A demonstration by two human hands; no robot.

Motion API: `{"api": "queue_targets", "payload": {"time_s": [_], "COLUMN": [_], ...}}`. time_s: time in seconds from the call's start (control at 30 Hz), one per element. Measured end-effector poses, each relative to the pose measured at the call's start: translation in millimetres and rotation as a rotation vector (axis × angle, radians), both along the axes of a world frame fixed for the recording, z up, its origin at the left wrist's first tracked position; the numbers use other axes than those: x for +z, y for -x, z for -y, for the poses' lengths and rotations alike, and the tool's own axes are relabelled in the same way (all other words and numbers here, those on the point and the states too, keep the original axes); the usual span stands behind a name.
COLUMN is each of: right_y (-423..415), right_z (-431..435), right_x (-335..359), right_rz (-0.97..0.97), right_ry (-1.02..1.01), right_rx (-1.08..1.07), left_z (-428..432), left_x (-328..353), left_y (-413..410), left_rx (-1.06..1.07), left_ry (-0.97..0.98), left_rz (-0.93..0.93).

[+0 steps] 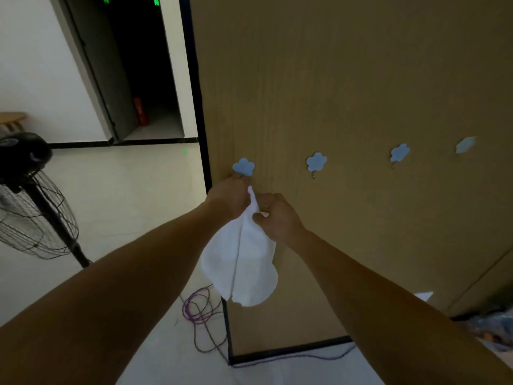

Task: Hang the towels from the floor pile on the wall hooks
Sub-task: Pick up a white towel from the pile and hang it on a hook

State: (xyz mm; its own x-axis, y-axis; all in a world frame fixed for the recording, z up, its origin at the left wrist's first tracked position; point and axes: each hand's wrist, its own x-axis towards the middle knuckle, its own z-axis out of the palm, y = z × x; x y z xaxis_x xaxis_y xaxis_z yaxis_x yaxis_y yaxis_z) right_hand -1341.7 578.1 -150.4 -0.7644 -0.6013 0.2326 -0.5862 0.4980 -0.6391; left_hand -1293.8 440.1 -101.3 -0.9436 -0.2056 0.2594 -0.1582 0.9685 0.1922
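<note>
Two green signs (pixel 156 1) glow far left, too blurred to read. Both hands hold a white towel (pixel 241 262) just under the leftmost hook (pixel 243 166) on the wood wall (pixel 347 79). The left hand (pixel 230 196) grips its top corner, fingertips hidden. The right hand (pixel 278 215) pinches the cloth. The far-right hook (pixel 466 145) is blurred.

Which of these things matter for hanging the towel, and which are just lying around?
In use: white cloth towel, held by left hand and right hand; four blue flower-shaped wall hooks.
Just there: black pedestal fan; purple floor cable.
</note>
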Motion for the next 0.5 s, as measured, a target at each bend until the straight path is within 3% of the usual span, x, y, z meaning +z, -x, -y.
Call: {"api": "queue_targets", "payload": {"time_s": [0.23,0.5], "right_y": [10,-7], "right_z": [3,-6], "right_x": [-6,11], "right_rz": [0.068,-0.003], "right_ry": [-0.022,-0.066], "right_rx": [0.014,0.008], "left_z": [-4,4], "left_x": [0,-5], "left_y": [0,-28], "left_rx": [0.011,-0.013], "left_ry": [-0.012,0.036], "left_rz": [-0.02,-0.025]}}
